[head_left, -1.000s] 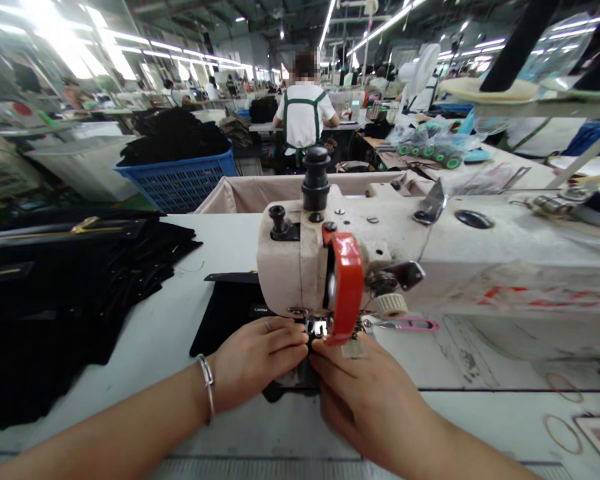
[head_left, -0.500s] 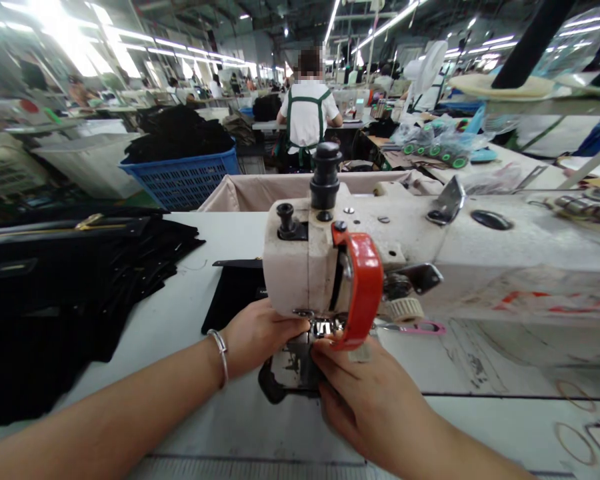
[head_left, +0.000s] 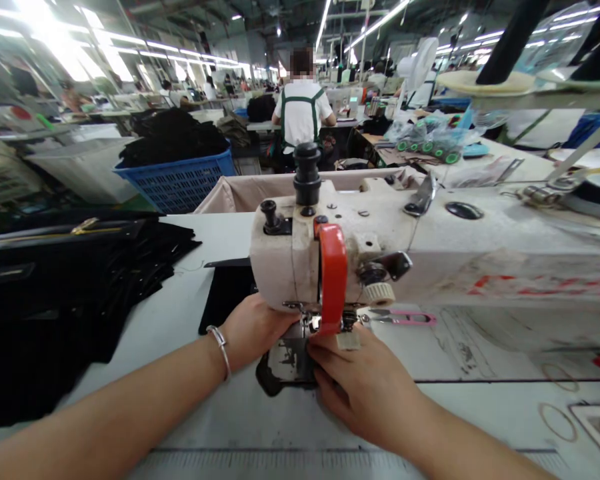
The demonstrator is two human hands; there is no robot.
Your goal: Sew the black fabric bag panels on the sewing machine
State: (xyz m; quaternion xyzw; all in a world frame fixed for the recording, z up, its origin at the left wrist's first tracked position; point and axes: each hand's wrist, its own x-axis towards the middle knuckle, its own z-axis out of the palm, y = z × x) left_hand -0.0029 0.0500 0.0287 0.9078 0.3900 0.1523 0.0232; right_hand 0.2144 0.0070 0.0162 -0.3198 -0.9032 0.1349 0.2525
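A white sewing machine (head_left: 275, 267) with an orange guard (head_left: 333, 277) stands in front of me. At its needle area my left hand (head_left: 260, 328) comes in from the left, wearing a silver bracelet (head_left: 220, 343). Its fingers are closed on a black fabric piece (head_left: 225, 293), which runs behind the machine head. My right hand (head_left: 363, 380) is closed beside the presser foot, below the guard, thumb and fingertips together. What lies between those fingertips is hidden. Between the hands shows the worn metal needle plate (head_left: 287, 360).
Black zippered fabric pieces (head_left: 55, 300) are stacked at the left. Pink thread snips (head_left: 413, 319) lie under the machine arm. Beyond the table are a blue basket (head_left: 180, 180) of black cloth, a pale fabric bin (head_left: 235, 190) and a person (head_left: 303, 113) facing away.
My view has shifted slightly, so the machine appears a little further left. The thread spool at the right has come into view. Both hands stay at the needle area.
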